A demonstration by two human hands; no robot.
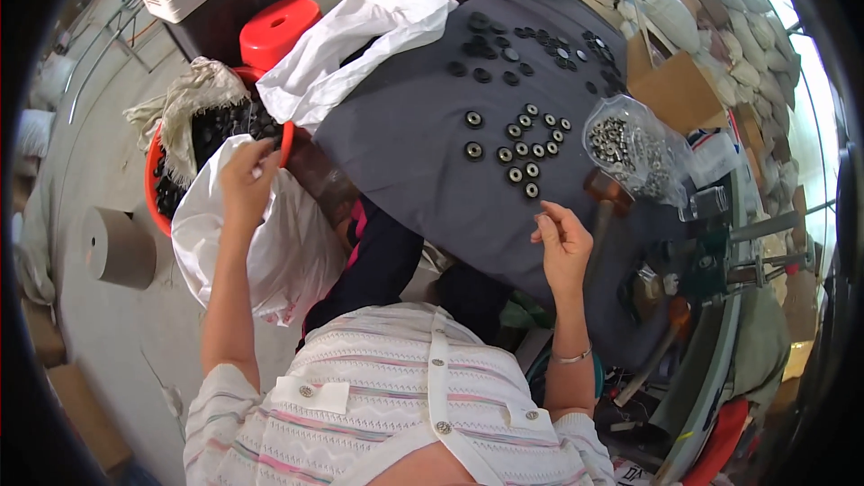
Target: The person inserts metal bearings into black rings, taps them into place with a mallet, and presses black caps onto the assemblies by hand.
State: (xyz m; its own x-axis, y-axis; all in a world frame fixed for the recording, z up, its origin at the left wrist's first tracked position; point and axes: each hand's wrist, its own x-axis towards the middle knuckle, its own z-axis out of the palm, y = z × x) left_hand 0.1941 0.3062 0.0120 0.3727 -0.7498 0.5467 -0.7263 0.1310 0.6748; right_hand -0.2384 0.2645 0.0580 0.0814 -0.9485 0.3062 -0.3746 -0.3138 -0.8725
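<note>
My left hand [245, 182] hangs over a white sack [256, 252], beside a red basin [153, 189] heaped with small black parts [216, 126]. Its fingers are curled together; whatever they hold, if anything, is too small to make out. Over the near part of the grey-covered table [405, 157], my right hand [565, 247] is closed loosely, thumb and fingers bent inward. What lies inside it is hidden. Just beyond it sits a group of black rings with metal centres [525, 149]. To its right, a clear plastic bag [634, 148] holds many small metal pieces.
Darker round parts [486, 49] lie at the table's far side. A hammer [605, 198] and a green clamp-like tool [706, 261] are on the right. White cloth [351, 45] drapes the table's left edge near a red stool [279, 31]. A cardboard roll [117, 247] stands on the floor.
</note>
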